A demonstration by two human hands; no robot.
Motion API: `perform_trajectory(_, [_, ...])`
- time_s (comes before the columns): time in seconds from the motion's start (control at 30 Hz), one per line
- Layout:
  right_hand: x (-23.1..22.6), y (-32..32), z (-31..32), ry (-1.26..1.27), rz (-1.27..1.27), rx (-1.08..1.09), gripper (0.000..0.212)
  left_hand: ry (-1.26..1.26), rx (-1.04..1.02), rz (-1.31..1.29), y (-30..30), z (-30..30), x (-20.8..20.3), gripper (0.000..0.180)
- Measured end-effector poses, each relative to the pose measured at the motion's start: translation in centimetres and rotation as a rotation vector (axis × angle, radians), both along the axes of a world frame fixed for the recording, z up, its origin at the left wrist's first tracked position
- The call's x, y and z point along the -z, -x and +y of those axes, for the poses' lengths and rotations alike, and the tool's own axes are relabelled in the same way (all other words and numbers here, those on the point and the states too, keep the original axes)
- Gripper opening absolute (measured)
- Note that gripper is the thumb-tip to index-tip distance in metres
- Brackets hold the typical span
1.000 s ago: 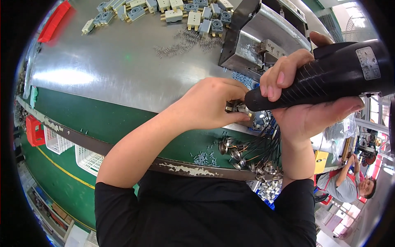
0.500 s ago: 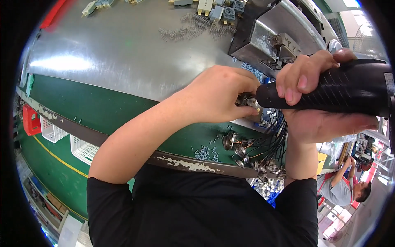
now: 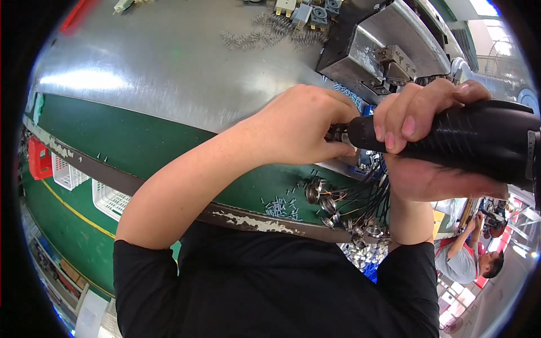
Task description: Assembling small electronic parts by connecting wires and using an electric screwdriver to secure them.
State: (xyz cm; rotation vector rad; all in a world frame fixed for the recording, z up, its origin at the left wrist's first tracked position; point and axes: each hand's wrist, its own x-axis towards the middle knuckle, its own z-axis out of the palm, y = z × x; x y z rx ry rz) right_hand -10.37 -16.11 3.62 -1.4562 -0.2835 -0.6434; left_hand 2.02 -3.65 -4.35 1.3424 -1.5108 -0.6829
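Left hand pinches small, mostly hidden metallic part near edge of shiny grey steel sheet, seemingly to steady it at nose of long black tool, right hand wrapped round its body.

Below the near edge of the steel-and-green counter, at left: a red plastic crate beside two white slotted plastic baskets, on a green floor with a painted yellow line. By the left edge, a long red strip. Beyond the right end, a co-worker in a grey-and-red top.
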Motion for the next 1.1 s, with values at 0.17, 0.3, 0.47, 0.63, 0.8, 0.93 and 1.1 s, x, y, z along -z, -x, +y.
perform_trajectory(0.17, [-1.2,0.4,0.4,-0.071,0.095,0.155,0.114,0.014,0.007,-0.009,-0.2,-0.5,-0.2,0.034])
perform_trajectory(0.3, [-3.5,0.6,-0.3,-0.414,-0.051,0.190,0.117,0.094,0.012,0.004,-0.5,-0.7,0.1,0.038])
perform_trajectory(0.47, [-4.2,1.2,-1.3,-0.220,0.227,0.386,0.109,0.228,-0.036,-0.033,0.2,1.0,0.5,0.042])
perform_trajectory(0.63, [-1.7,5.8,-5.2,-0.119,0.327,0.300,0.100,0.563,0.046,-0.207,1.7,0.6,1.5,0.034])
perform_trajectory(0.8, [0.8,7.9,-4.3,0.302,0.248,0.679,0.071,0.497,-0.009,-0.109,2.5,0.7,2.6,0.032])
perform_trajectory(0.93, [2.9,13.4,-6.6,0.532,0.554,0.706,0.046,0.545,-0.062,-0.150,1.9,0.6,3.0,0.030])
perform_trajectory(1.1, [-2.4,10.1,1.8,0.932,0.771,0.316,0.042,0.622,-0.095,-0.240,2.3,-0.4,2.9,0.035])
